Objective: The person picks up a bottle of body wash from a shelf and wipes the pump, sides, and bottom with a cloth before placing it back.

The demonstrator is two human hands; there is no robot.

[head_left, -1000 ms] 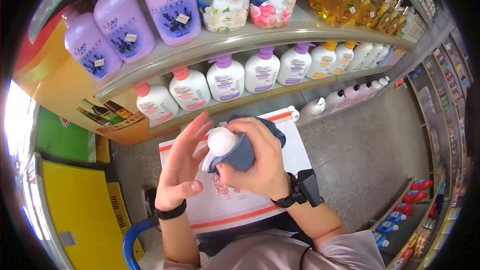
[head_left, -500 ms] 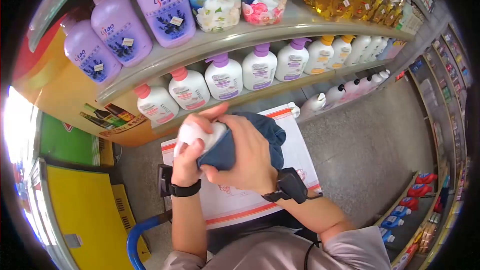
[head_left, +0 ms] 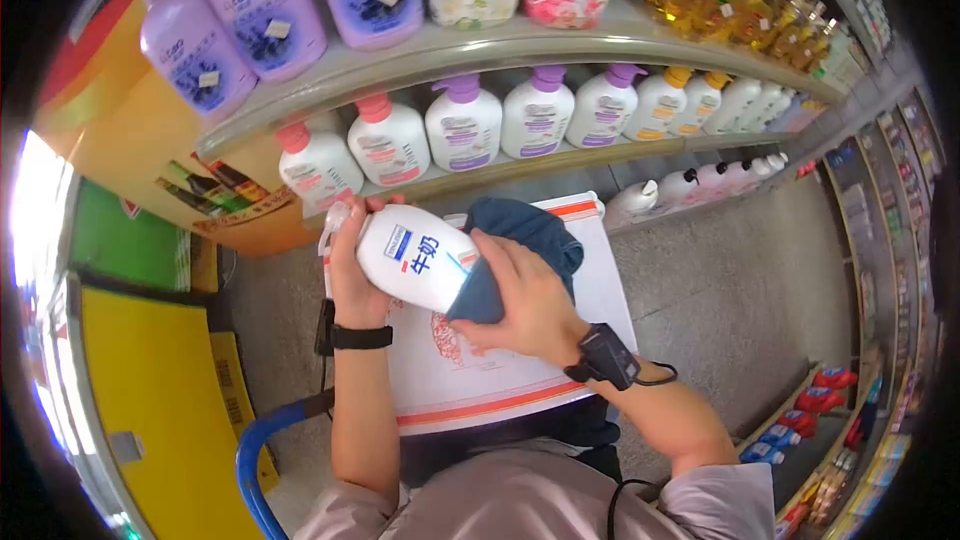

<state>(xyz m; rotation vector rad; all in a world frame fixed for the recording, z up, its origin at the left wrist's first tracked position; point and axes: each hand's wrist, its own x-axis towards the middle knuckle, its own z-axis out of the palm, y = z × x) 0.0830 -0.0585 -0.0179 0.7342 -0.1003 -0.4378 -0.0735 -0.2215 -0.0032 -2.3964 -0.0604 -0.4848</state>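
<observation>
A white pump bottle (head_left: 410,252) with blue lettering lies tilted between my hands, above a white box top with red stripes (head_left: 480,402). Its pump end points left, where my left hand (head_left: 358,270) is wrapped round the neck. My right hand (head_left: 528,300) holds a dark blue-grey cloth (head_left: 535,235) against the bottle's base, with the fingers curled over it. Part of the cloth hangs beyond the right hand, over the box top.
Ahead, an upper shelf (head_left: 480,55) bears purple bottles (head_left: 265,15) and amber bottles; a lower one holds white pump bottles (head_left: 463,130). A blue curved handle (head_left: 250,460) is at lower left, beside a yellow panel (head_left: 140,380). More shelving stands right.
The bottle has come into fuller view, its lettered front now facing up. My left hand has shifted to its pump end, and my right hand with the cloth has moved slightly right, to the base.
</observation>
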